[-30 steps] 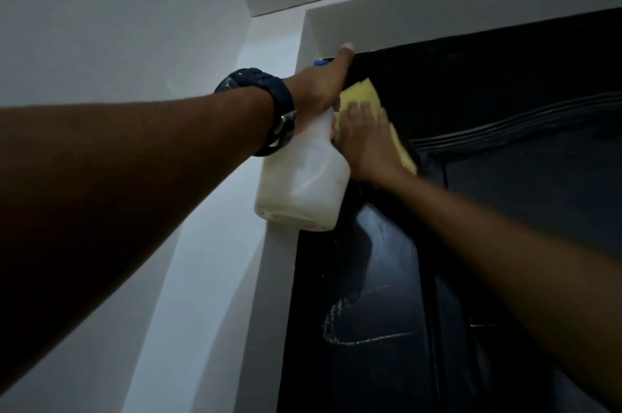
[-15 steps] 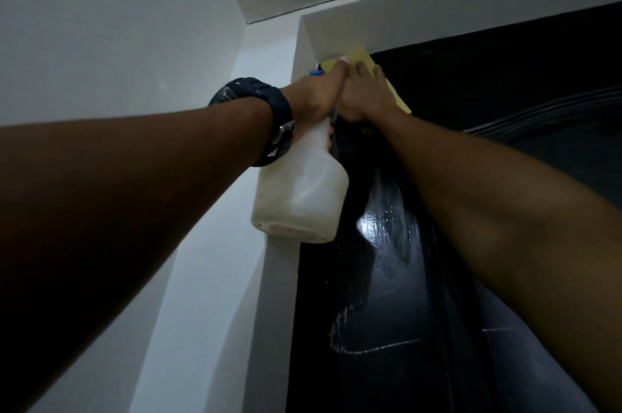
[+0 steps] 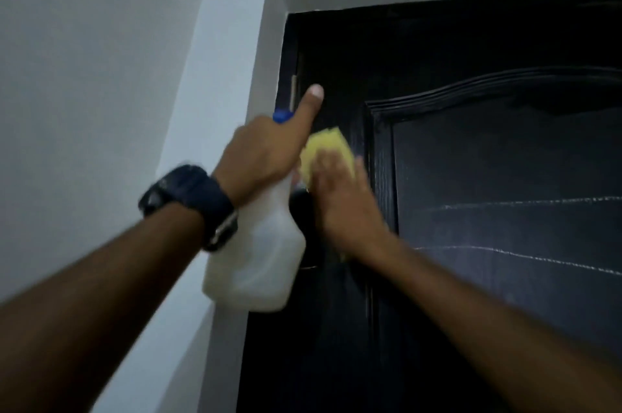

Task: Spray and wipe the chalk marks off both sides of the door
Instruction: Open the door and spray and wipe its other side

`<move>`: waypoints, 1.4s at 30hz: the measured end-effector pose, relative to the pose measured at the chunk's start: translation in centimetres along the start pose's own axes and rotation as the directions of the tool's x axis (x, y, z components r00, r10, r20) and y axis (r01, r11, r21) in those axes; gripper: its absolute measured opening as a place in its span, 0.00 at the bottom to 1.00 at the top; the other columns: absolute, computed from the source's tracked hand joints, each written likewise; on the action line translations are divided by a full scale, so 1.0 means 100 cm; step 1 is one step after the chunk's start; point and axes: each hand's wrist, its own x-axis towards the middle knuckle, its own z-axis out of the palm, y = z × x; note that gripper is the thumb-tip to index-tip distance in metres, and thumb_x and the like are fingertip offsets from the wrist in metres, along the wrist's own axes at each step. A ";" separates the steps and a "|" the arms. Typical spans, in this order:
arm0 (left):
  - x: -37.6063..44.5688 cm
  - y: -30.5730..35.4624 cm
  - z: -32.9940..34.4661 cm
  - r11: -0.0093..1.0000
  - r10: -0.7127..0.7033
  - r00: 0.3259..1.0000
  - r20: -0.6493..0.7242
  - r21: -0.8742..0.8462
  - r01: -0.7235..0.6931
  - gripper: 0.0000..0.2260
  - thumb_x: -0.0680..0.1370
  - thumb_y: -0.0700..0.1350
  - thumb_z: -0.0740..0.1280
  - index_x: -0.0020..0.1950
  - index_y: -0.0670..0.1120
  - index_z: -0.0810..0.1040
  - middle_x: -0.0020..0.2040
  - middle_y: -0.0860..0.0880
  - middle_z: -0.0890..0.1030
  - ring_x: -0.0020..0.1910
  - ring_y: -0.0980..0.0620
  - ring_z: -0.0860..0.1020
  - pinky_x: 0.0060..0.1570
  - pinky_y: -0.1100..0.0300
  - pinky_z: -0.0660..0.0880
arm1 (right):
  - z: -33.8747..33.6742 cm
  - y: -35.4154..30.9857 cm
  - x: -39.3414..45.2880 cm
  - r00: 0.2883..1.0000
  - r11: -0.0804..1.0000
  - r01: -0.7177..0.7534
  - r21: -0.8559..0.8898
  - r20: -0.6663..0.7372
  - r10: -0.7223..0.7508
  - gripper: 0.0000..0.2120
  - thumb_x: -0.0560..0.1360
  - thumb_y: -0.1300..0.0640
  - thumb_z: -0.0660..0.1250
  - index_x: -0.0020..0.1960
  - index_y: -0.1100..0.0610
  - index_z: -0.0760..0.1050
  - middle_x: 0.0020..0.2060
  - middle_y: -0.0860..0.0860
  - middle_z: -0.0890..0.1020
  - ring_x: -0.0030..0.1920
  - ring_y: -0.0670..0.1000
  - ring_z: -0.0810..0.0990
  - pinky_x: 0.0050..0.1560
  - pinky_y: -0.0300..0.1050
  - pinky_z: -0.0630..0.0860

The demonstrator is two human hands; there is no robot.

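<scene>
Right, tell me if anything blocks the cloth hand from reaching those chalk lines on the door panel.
Nothing visible does. The right hand presses the yellow cloth on the door's left stile, and the chalk lines lie to its right on the panel. Only the raised moulding lies between. The spray bottle in the left hand is on the other side.

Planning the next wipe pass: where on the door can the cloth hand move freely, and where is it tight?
Free: the recessed panel right of the moulding, where chalk lines remain. Tight: the hinge-side strip, where the left hand with the spray bottle crowds the right hand pressing the yellow cloth.

A home interior: panelled dark door set in white walls.
</scene>
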 end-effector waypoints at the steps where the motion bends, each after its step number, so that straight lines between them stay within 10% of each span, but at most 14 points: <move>1: -0.015 -0.006 0.003 1.000 -0.017 1.000 0.001 -0.019 0.017 0.46 0.68 0.83 0.43 0.36 0.44 0.80 0.37 0.42 0.84 0.45 0.41 0.82 0.60 0.46 0.76 | -0.006 0.015 0.035 0.998 0.998 -0.055 -0.029 -0.020 0.055 0.31 0.80 0.59 0.54 0.81 0.64 0.52 0.80 0.61 0.53 0.81 0.59 0.49 0.76 0.65 0.39; 7: -0.066 -0.026 0.008 0.985 -0.114 0.993 0.002 -0.131 0.113 0.45 0.70 0.82 0.47 0.36 0.39 0.74 0.30 0.45 0.82 0.38 0.46 0.83 0.53 0.47 0.79 | -0.015 0.042 0.123 0.964 0.971 -0.237 0.009 -0.123 0.236 0.30 0.80 0.58 0.54 0.80 0.66 0.53 0.80 0.62 0.53 0.81 0.60 0.48 0.78 0.60 0.44; 16: -0.125 -0.015 0.000 0.961 -0.208 0.977 -0.053 -0.200 0.193 0.37 0.65 0.78 0.45 0.30 0.44 0.68 0.26 0.49 0.74 0.28 0.55 0.74 0.36 0.59 0.68 | 0.047 -0.084 -0.128 0.993 0.985 0.113 0.130 0.024 -0.117 0.32 0.77 0.56 0.64 0.78 0.65 0.61 0.79 0.62 0.59 0.80 0.63 0.52 0.78 0.62 0.53; 25: -0.162 -0.038 0.019 0.926 -0.311 0.950 -0.018 -0.229 0.299 0.44 0.65 0.83 0.47 0.33 0.43 0.78 0.30 0.47 0.81 0.32 0.49 0.81 0.41 0.53 0.78 | 0.023 -0.039 -0.005 0.992 0.992 -0.107 0.065 -0.057 0.110 0.32 0.78 0.58 0.57 0.80 0.66 0.54 0.80 0.63 0.53 0.81 0.61 0.48 0.80 0.56 0.43; 32: -0.184 -0.032 0.016 0.912 -0.327 0.945 -0.024 -0.269 0.309 0.35 0.66 0.77 0.49 0.28 0.45 0.68 0.22 0.55 0.74 0.26 0.59 0.74 0.33 0.60 0.67 | 0.060 -0.125 -0.214 0.993 0.991 0.062 0.120 0.096 -0.074 0.31 0.79 0.50 0.60 0.78 0.63 0.63 0.78 0.62 0.62 0.79 0.62 0.56 0.78 0.58 0.49; 36: -0.188 -0.036 0.019 0.920 -0.325 0.945 -0.030 -0.239 0.309 0.43 0.64 0.83 0.44 0.30 0.45 0.74 0.28 0.52 0.80 0.30 0.57 0.78 0.34 0.60 0.70 | 0.039 -0.095 -0.128 0.997 0.989 -0.073 0.126 -0.023 0.077 0.28 0.77 0.56 0.55 0.75 0.64 0.61 0.73 0.62 0.70 0.76 0.61 0.65 0.75 0.59 0.64; 42: -0.187 -0.045 0.026 0.902 -0.365 0.931 -0.018 -0.255 0.348 0.47 0.61 0.83 0.45 0.34 0.40 0.79 0.30 0.47 0.81 0.32 0.53 0.79 0.40 0.55 0.77 | 0.007 -0.032 -0.012 0.973 0.977 -0.211 -0.005 -0.093 0.210 0.28 0.74 0.63 0.55 0.73 0.70 0.66 0.74 0.67 0.66 0.77 0.65 0.62 0.77 0.58 0.54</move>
